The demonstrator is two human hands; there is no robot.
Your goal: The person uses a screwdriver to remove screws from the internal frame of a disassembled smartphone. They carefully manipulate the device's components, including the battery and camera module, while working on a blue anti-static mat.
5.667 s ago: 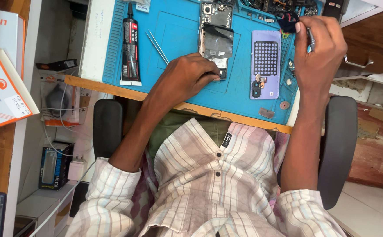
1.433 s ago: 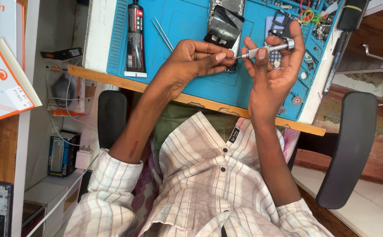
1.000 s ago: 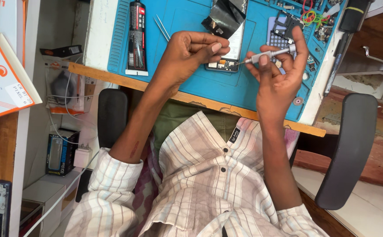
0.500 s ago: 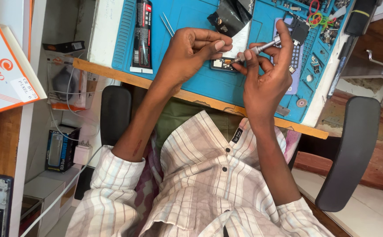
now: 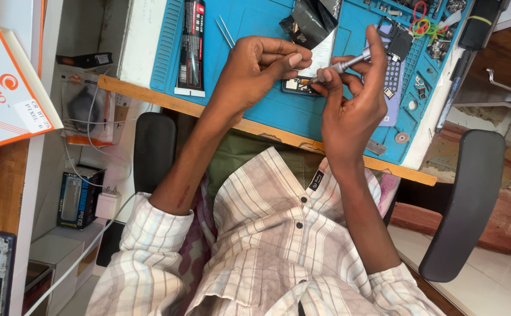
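The right hand (image 5: 349, 111) grips a slim silver metal screwdriver (image 5: 343, 65), and since a moment ago its tip has swung in to meet the left hand (image 5: 255, 70), whose fingertips are now pinched shut just at the tip, on what I cannot tell. Both hands have lifted clear of the opened black smartphone (image 5: 314, 41) below. That lies on a blue silicone repair mat (image 5: 255, 105) over a wood-edged bench (image 5: 150, 93), shelves to the left, a black chair armrest (image 5: 466, 199) to the right

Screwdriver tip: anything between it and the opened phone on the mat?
Nothing visible. The screwdriver in the right hand points at the left hand fingertips, above the phone; only open air lies beneath.
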